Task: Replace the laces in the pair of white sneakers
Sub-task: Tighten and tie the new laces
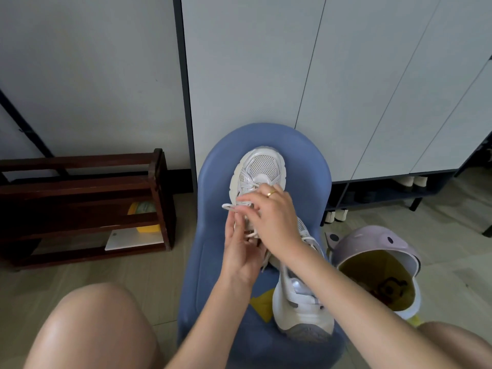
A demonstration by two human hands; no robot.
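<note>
**Hands working a lace on a white sneaker set on a blue stool**

Pale cabinet doors (pixel 346 75) fill the background, above a tiled floor with a dark wooden rack (pixel 85 203) at left and a lilac bin (pixel 378 251) at right. Between the person's bare knees stands a blue stool (pixel 266 139), serving as the worktop.

Two white sneakers lie on it. The far sneaker (pixel 262 166) points its toe away from the viewer; the near sneaker (pixel 300 302) lies closer, partly under the right forearm.

Both hands meet over the far sneaker's lacing area. The left hand (pixel 243 251), palm turned up, pinches a white lace (pixel 230 206) between its fingertips. The right hand (pixel 274 217) (a gold ring on one finger) reaches over from the right, its fingers curled onto the same lace near the eyelets.

As for progress, the work looks mid-way on this shoe: lace crosses some eyelets near the toe, while a loose loop hangs free at the left. Whether this lace is old or new cannot be told. The near sneaker shows some lace too, its state unclear.
</note>
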